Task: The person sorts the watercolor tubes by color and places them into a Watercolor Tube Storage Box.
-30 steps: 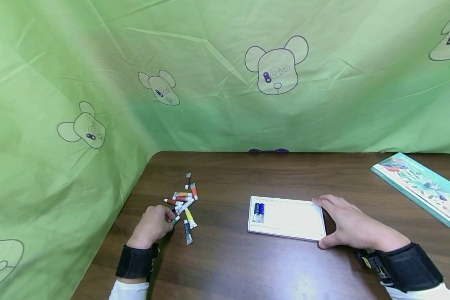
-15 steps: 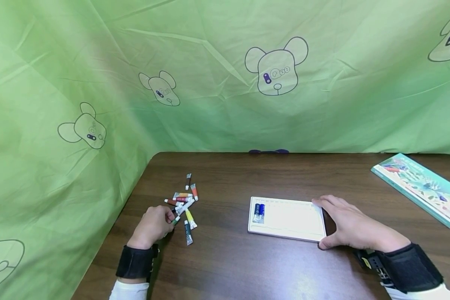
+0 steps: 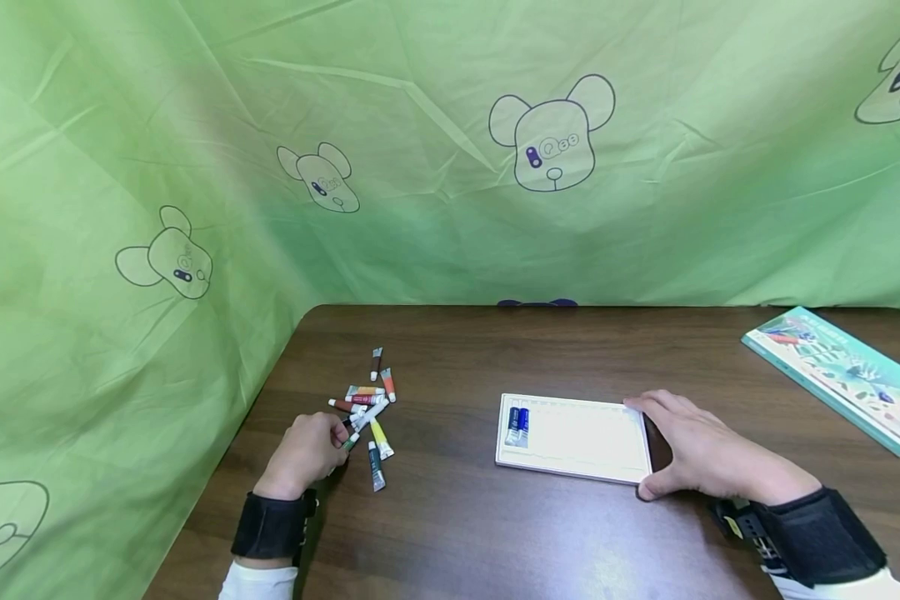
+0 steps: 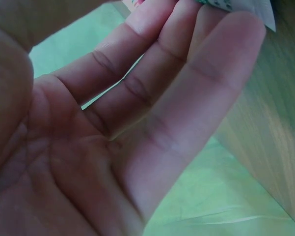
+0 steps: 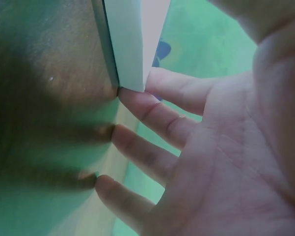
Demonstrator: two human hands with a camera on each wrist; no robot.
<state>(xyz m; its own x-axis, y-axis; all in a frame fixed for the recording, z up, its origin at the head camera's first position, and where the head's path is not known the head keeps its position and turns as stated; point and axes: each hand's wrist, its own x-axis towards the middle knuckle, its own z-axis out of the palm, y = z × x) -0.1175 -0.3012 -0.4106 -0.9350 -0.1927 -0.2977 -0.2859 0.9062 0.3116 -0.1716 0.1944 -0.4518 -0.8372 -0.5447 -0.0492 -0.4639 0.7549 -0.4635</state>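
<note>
At the left of the table, my left hand [image 3: 307, 450] pinches a small green-labelled paint tube [image 3: 351, 442] at its fingertips. The tube's printed end [image 4: 238, 6] shows at the top of the left wrist view; the rest is hidden. Several other paint tubes lie in a loose pile just beyond, among them a yellow one [image 3: 381, 438] and a dark teal one [image 3: 376, 465]. My right hand [image 3: 701, 450] holds the right end of a white tray [image 3: 585, 437], thumb at the near corner and forefinger at the far one. Two blue paint tubes [image 3: 518, 425] sit at the tray's left end.
A flat teal box [image 3: 843, 379] with a printed lid lies at the back right of the brown table [image 3: 450, 533]. Green cloth [image 3: 420, 167] with bear-head drawings hangs behind and down the left side.
</note>
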